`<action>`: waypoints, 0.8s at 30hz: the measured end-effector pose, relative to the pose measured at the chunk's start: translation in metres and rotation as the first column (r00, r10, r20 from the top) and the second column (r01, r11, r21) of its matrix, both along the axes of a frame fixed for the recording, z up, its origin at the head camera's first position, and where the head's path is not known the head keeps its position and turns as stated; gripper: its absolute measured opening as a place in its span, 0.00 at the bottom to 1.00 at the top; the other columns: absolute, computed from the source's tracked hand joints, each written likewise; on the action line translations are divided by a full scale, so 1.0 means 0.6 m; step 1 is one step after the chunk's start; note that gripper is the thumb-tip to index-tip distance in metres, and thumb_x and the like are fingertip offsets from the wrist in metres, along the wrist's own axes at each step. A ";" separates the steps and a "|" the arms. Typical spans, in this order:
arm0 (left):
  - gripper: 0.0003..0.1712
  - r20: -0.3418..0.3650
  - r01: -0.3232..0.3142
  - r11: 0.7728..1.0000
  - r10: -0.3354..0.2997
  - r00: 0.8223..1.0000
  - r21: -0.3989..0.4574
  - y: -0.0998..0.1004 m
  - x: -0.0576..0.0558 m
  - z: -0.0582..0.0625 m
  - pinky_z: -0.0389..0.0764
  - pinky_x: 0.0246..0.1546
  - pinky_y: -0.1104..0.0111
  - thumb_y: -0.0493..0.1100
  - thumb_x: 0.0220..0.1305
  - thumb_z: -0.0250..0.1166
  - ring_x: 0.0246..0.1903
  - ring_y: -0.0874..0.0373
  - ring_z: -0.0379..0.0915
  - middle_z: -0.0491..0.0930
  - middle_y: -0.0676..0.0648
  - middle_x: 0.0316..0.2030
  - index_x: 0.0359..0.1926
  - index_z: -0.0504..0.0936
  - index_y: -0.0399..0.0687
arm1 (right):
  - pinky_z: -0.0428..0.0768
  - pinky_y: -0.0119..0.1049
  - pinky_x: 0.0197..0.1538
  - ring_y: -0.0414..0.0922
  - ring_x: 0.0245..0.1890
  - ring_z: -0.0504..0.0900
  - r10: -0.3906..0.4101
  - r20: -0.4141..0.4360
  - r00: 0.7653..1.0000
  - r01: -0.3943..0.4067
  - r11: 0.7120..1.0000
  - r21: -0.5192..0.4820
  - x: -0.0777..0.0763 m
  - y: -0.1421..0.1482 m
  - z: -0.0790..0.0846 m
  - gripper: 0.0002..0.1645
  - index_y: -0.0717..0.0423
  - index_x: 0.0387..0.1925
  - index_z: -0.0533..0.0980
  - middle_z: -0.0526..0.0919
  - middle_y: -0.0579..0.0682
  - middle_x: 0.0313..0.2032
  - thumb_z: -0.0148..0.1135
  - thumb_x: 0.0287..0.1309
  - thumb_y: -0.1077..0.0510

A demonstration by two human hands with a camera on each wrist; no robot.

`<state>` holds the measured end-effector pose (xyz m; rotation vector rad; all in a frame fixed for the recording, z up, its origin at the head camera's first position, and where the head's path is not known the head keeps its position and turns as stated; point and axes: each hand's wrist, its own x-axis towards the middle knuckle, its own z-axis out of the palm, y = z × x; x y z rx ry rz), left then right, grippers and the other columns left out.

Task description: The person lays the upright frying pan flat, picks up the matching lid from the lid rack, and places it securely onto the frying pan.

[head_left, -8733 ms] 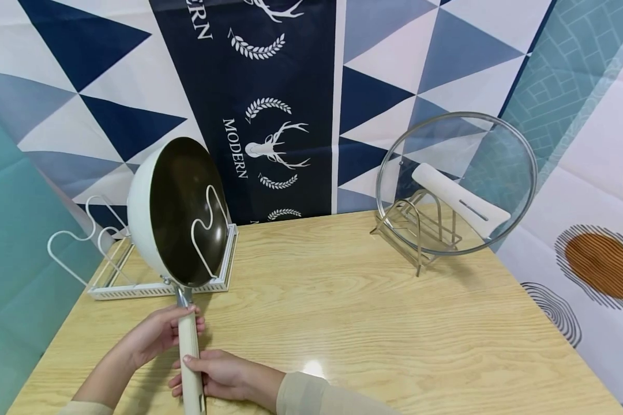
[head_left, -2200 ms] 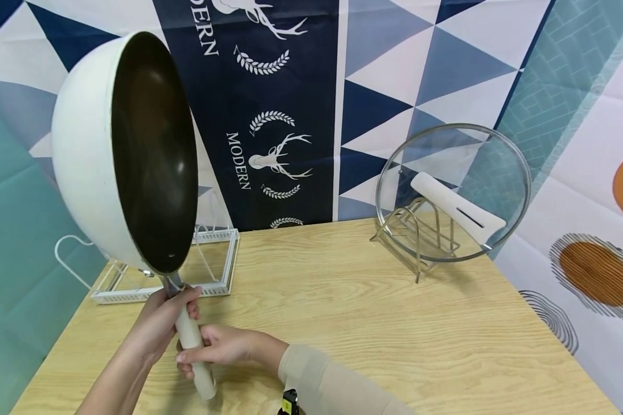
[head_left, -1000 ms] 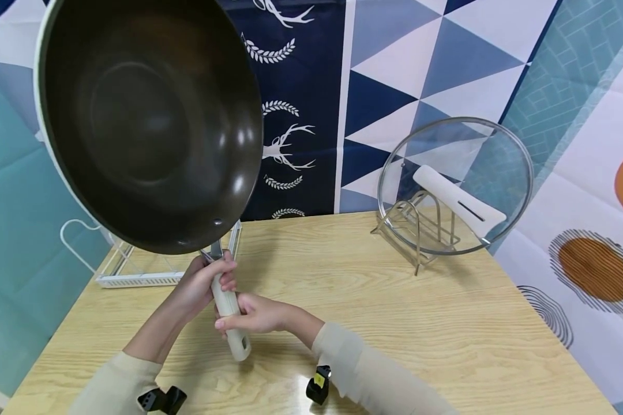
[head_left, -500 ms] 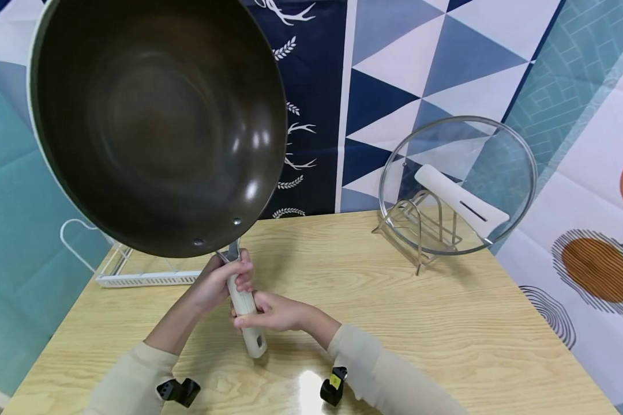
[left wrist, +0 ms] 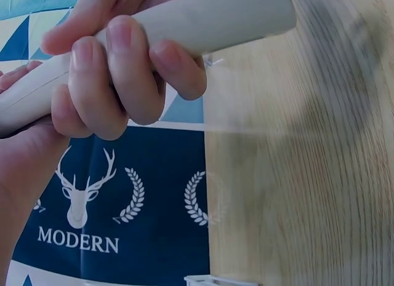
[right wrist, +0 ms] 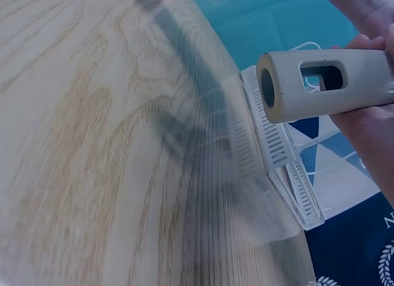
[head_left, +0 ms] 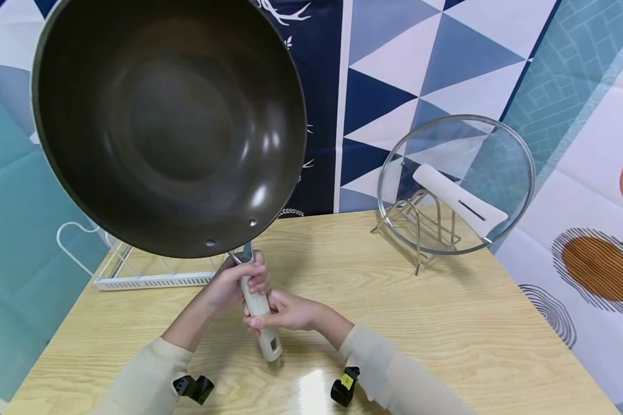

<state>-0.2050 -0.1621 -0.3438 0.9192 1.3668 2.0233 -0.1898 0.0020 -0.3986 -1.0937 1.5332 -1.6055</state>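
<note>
The pan (head_left: 171,127) is in the air above the bench (head_left: 420,334), tilted, with its dark inside showing. The left hand (head_left: 241,280) has its fingers curled around the handle (head_left: 258,304) near the pan; the right hand (head_left: 293,311) grips it lower. The white rack (head_left: 156,280) is partly hidden behind. At right, a glass lid (head_left: 500,167) stands in a metal stand (head_left: 419,230).

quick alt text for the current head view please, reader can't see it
A person's left hand and right hand grip the pale handle of a large raised pan, its dark inside facing the viewer. The pan partly hides a white rack on a wooden table; at right, a metal rack holds a white-handled glass lid.
</note>
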 end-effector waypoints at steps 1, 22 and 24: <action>0.16 0.010 0.004 1.000 -0.004 1.000 -0.001 0.002 0.000 0.000 0.65 0.30 0.74 0.30 0.66 0.41 0.19 0.63 0.57 0.59 0.56 0.17 0.27 0.67 0.54 | 0.77 0.29 0.45 0.35 0.32 0.76 0.001 0.001 1.000 -0.001 1.000 0.002 0.000 0.003 0.000 0.12 0.77 0.42 0.63 0.73 0.50 0.30 0.48 0.68 0.66; 0.16 -0.005 0.155 0.988 -0.155 0.988 0.019 0.028 0.001 -0.002 0.66 0.30 0.72 0.31 0.66 0.40 0.20 0.63 0.57 0.58 0.54 0.17 0.27 0.66 0.55 | 0.77 0.30 0.51 0.37 0.36 0.78 0.046 -0.027 0.999 -0.046 0.999 -0.009 0.004 0.030 -0.004 0.17 0.77 0.43 0.63 0.76 0.50 0.31 0.49 0.70 0.61; 0.16 0.008 0.175 0.984 -0.175 0.984 0.028 0.030 0.002 -0.003 0.65 0.30 0.73 0.32 0.66 0.40 0.20 0.62 0.56 0.57 0.54 0.17 0.27 0.67 0.55 | 0.78 0.31 0.51 0.39 0.37 0.78 0.027 -0.015 1.000 -0.027 1.000 -0.013 0.007 0.031 -0.004 0.17 0.77 0.44 0.63 0.77 0.49 0.32 0.49 0.69 0.62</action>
